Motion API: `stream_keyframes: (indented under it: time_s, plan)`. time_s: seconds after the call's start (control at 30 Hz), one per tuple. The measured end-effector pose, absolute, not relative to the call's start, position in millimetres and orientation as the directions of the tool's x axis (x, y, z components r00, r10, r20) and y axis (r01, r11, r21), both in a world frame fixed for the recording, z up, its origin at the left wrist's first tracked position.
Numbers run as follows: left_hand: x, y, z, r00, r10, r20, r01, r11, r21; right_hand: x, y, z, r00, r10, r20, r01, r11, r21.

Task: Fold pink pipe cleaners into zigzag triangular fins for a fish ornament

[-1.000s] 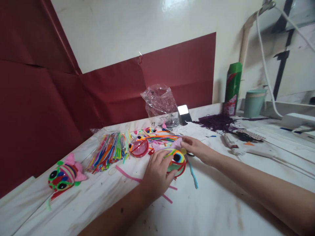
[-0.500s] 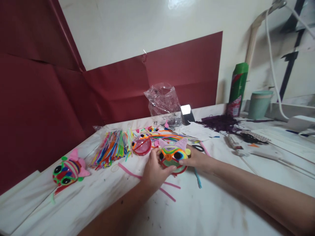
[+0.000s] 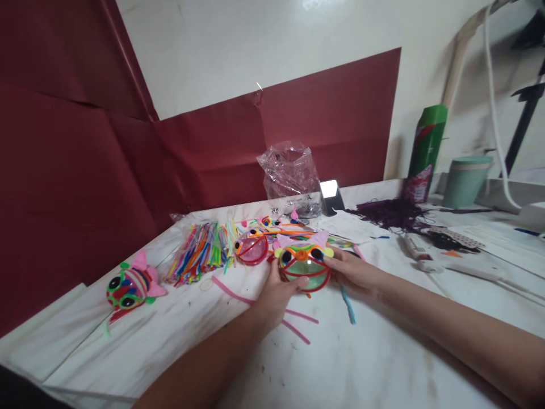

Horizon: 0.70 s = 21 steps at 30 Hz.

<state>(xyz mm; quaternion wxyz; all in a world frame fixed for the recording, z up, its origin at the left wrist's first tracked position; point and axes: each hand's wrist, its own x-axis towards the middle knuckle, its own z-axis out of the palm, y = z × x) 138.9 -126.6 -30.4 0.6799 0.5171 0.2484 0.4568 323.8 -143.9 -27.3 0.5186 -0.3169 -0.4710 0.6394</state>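
Observation:
Both my hands hold a round craft fish (image 3: 305, 267) with a green see-through body, red mouth ring, big eyes and pink fins, lifted just above the white table (image 3: 366, 363). My left hand (image 3: 276, 291) grips its left side from below, fingers curled. My right hand (image 3: 349, 271) pinches its right side. A second half-made fish with a pink see-through body (image 3: 251, 248) lies just behind to the left. A finished striped fish (image 3: 130, 285) rests far left on the table.
A pile of coloured pipe cleaners (image 3: 200, 257) lies left of centre, loose pink strips (image 3: 238, 294) and a blue one (image 3: 349, 302) near my hands. Behind: a clear plastic bag (image 3: 290, 173), phone (image 3: 332, 196), purple threads (image 3: 389, 213), glue gun (image 3: 419, 253), green bottle (image 3: 426, 150), teal cup (image 3: 466, 180).
The fish was lying flat under my left palm; both hands have taken it and turned it upright, facing me. The view has shifted slightly left.

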Motion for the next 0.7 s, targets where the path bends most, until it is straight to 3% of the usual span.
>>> stream_keyframes:
  time_s: [0.33, 0.7]
  plan:
    - [141, -123, -34, 0.320, 0.921, 0.222, -0.325, -0.113, 0.939, 314, -143, -26, -0.034, 0.996, 0.083, -0.352, 0.065, -0.934]
    - [145, -122, -42, 0.346, 0.887, 0.305, -0.362, -0.174, 0.916, 308, -147, -38, -0.211, 0.974, 0.083, -0.494, -0.033, -0.869]
